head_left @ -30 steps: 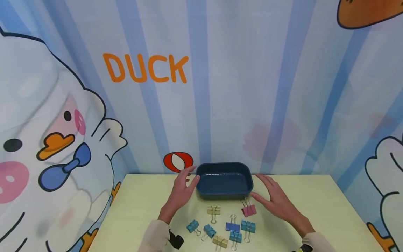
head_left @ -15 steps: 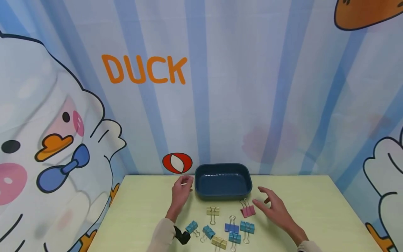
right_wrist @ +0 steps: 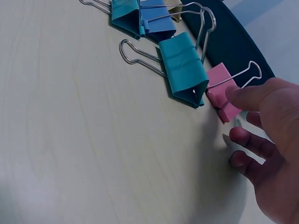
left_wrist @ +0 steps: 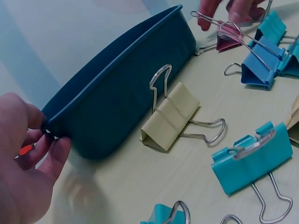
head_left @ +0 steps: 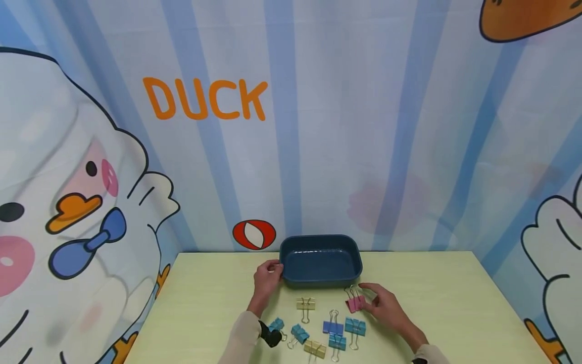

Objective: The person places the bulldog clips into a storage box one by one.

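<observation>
A dark blue rectangular dish (head_left: 320,283) stands at the table's back. My left hand (head_left: 266,281) pinches its left end, thumb and fingers at the rim in the left wrist view. My right hand (head_left: 386,306) is at a pink binder clip (right_wrist: 222,93) by the dish's front right corner. Its thumb overlaps the clip in the right wrist view, while the index finger reaches over beside the wire handles; the other fingers are loosely bent. A cream binder clip (left_wrist: 170,116) lies before the dish, its handles spread. One teal clip (right_wrist: 184,70) sits close to the pink one.
Nearer me lie a blue binder clip (head_left: 333,327), several more teal clips (head_left: 299,333) and a second cream clip (head_left: 314,349). Behind the pale yellow table (head_left: 213,303) hangs a striped curtain (head_left: 327,151) with cartoon ducks.
The left hand has drawn in from beside the dish and taken hold of its left rim. The right hand has left the dish's right side and come down to the pink binder clip.
</observation>
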Motion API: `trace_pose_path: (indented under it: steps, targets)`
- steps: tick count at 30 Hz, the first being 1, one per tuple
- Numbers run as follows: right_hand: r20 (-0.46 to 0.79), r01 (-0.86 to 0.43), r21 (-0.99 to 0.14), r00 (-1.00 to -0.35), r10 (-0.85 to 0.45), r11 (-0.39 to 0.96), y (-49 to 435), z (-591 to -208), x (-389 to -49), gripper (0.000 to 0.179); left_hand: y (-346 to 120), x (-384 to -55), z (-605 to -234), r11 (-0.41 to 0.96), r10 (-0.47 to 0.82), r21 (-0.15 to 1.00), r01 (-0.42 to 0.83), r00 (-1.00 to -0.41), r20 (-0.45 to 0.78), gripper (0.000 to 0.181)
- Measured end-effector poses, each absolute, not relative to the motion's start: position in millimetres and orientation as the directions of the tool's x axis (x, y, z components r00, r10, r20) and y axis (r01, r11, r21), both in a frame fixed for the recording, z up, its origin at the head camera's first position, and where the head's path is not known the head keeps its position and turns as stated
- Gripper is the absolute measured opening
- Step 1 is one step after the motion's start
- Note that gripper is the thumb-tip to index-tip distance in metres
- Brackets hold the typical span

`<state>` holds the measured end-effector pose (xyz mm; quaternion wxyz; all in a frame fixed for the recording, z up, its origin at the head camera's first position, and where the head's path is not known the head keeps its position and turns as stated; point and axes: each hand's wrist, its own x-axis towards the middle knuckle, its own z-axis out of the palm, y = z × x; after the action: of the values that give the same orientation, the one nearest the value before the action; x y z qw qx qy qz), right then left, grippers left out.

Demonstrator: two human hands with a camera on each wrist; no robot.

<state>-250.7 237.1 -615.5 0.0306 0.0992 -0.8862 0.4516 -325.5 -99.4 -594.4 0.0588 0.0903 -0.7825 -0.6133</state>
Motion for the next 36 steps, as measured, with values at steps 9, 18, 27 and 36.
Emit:
trace_pose_path:
  steps: [9, 18, 27, 36]
  targets:
    - [0.176, -0.255, -0.746, -0.967, -0.187, 0.616, 236, -623, -249, 0.029, -97, -324, -589, 0.192, -0.227, 0.977, -0.093, -0.973, -0.048, 0.023]
    - [0.208, -0.29, -0.73, -0.957, -0.203, 0.619, 238, -622, -247, 0.021, -95, -322, -587, 0.119, -0.196, 0.986, -0.119, -0.976, -0.094, 0.023]
    - [0.248, -0.355, -0.706, -0.934, -0.256, 0.613, 237, -613, -246, 0.018, -100, -329, -577, 0.069, -0.155, 0.983, -0.171, -0.975, -0.159, 0.023]
    - [0.299, -0.444, -0.655, -0.895, -0.33, 0.612, 244, -593, -252, 0.021, -108, -334, -565, 0.076, -0.109, 0.966, -0.248, -0.965, -0.239, 0.03]
